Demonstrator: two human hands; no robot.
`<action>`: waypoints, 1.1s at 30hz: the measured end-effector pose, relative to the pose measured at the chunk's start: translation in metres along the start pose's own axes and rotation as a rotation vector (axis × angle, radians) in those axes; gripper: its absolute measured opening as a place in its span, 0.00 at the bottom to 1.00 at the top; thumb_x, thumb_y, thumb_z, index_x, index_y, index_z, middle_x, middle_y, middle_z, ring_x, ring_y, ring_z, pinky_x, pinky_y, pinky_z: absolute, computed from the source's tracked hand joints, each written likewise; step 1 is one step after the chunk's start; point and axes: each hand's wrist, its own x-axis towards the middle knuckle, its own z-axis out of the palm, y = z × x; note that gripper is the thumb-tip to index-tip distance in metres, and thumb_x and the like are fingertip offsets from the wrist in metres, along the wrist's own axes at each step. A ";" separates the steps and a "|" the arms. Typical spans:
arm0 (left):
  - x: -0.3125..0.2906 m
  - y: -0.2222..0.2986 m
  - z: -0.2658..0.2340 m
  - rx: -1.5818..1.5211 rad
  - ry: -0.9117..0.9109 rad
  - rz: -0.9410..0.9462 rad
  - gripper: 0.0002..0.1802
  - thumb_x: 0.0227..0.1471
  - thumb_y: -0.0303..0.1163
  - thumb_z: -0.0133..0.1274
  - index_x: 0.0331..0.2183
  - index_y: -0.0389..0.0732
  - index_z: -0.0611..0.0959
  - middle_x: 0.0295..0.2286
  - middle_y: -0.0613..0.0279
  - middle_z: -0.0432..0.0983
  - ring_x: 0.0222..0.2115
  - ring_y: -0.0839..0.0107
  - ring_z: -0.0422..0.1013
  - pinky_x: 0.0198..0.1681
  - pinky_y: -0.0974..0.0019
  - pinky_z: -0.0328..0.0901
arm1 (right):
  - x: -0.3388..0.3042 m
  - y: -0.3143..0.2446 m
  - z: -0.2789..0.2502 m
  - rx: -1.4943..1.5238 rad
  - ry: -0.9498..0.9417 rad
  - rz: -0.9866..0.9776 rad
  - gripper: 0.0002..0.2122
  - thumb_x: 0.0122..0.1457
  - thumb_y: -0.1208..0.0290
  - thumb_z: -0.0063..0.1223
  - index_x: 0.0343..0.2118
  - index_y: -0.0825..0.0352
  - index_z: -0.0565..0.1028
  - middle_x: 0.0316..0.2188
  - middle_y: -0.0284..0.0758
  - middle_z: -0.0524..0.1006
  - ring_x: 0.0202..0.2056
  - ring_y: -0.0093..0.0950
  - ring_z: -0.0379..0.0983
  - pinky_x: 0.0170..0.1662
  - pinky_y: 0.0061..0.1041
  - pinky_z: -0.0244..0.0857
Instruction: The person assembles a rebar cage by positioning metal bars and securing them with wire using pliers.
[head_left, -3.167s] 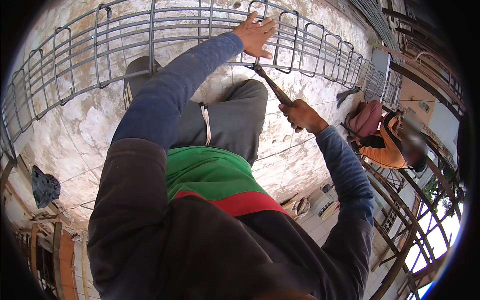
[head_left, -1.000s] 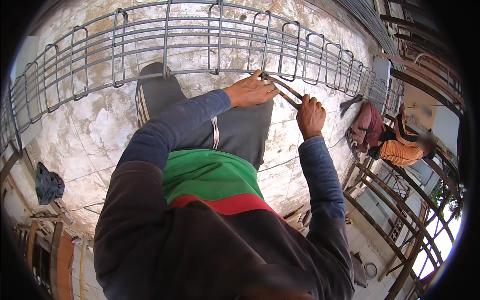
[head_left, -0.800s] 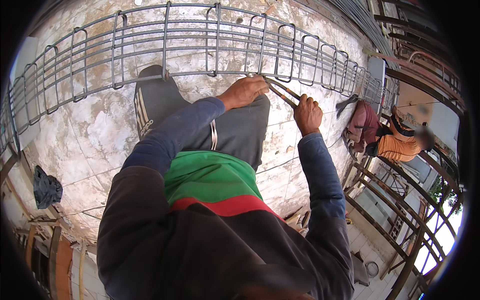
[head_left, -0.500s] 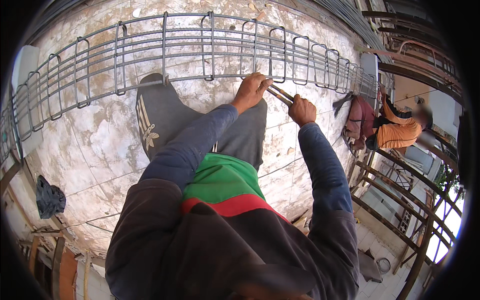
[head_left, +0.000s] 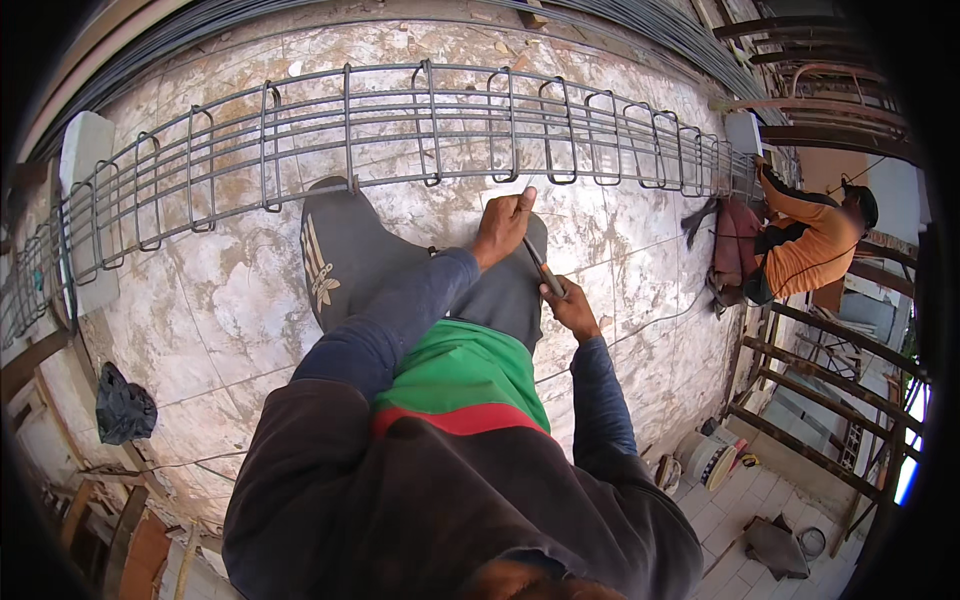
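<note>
A long cage of steel reinforcing bars (head_left: 390, 182) with bent stirrups stretches across the view in front of me. My left hand (head_left: 503, 232) is closed, thumb up, just short of the cage's near bar; whatever lies between its fingers is too small to make out. My right hand (head_left: 572, 308), nearer to me, is wrapped round a pair of pincers (head_left: 541, 268) with dark, orange-banded handles. The pincers' far end reaches up to my left hand, which partly hides it. Both hands are over my right knee, apart from the cage.
White blocks (head_left: 88, 150) prop the cage's ends. A person in an orange top (head_left: 805, 262) crouches at its right end. Long loose bars (head_left: 640, 32) lie along the far side. A black plastic bag (head_left: 124, 405) is at left; a white bucket (head_left: 705, 460) stands at lower right.
Both hands have drawn back toward me, away from the near bar. The pincers now point up more steeply, and my right hand has moved left. The cage appears lower in view.
</note>
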 end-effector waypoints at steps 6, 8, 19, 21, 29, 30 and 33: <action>0.012 0.007 -0.037 -0.965 -0.001 -0.573 0.32 0.60 0.64 0.34 0.15 0.52 0.56 0.10 0.74 0.44 0.09 0.78 0.41 0.12 0.69 0.41 | -0.029 0.020 0.036 -0.394 0.452 -0.241 0.08 0.57 0.68 0.53 0.37 0.63 0.73 0.28 0.43 0.76 0.33 0.45 0.74 0.33 0.42 0.67; 0.017 0.015 -0.056 -1.017 0.004 -0.626 0.32 0.59 0.65 0.32 0.14 0.53 0.56 0.10 0.74 0.43 0.09 0.77 0.41 0.13 0.68 0.40 | -0.037 0.040 0.048 -0.315 0.557 -0.295 0.06 0.58 0.70 0.51 0.37 0.63 0.71 0.32 0.43 0.75 0.34 0.45 0.74 0.33 0.43 0.66; -0.049 0.021 -0.077 -0.918 -0.186 -0.928 0.15 0.52 0.48 0.41 0.23 0.49 0.66 0.11 0.75 0.49 0.10 0.80 0.47 0.12 0.71 0.44 | 0.011 0.187 0.153 -0.178 0.520 0.623 0.28 0.57 0.47 0.48 0.46 0.71 0.70 0.39 0.59 0.75 0.44 0.49 0.73 0.49 0.43 0.65; -0.065 0.021 -0.076 -0.833 -0.122 -0.886 0.14 0.53 0.46 0.40 0.23 0.48 0.65 0.11 0.75 0.50 0.10 0.81 0.47 0.12 0.72 0.44 | 0.014 0.160 0.147 -0.197 0.738 0.505 0.32 0.57 0.44 0.49 0.50 0.74 0.70 0.43 0.62 0.73 0.49 0.47 0.71 0.54 0.40 0.62; -0.091 0.048 -0.056 -0.798 -0.478 -0.828 0.17 0.56 0.48 0.35 0.21 0.48 0.65 0.11 0.75 0.49 0.10 0.82 0.45 0.11 0.75 0.41 | 0.010 -0.058 0.059 0.452 0.336 -0.365 0.21 0.65 0.57 0.45 0.46 0.74 0.77 0.37 0.38 0.80 0.35 0.23 0.73 0.42 0.23 0.66; -0.092 0.050 -0.057 -0.840 -0.566 -0.888 0.18 0.56 0.49 0.34 0.21 0.48 0.64 0.11 0.75 0.48 0.10 0.82 0.45 0.11 0.75 0.41 | 0.009 -0.079 0.062 0.582 0.185 -0.429 0.20 0.65 0.58 0.46 0.45 0.74 0.77 0.36 0.36 0.80 0.33 0.21 0.73 0.39 0.21 0.66; -0.089 0.055 -0.068 -0.936 -0.677 -0.979 0.21 0.56 0.52 0.33 0.20 0.48 0.63 0.11 0.76 0.48 0.10 0.82 0.45 0.11 0.75 0.41 | 0.005 -0.102 0.057 0.788 -0.049 -0.494 0.18 0.65 0.60 0.48 0.43 0.73 0.78 0.33 0.33 0.79 0.30 0.18 0.71 0.35 0.17 0.65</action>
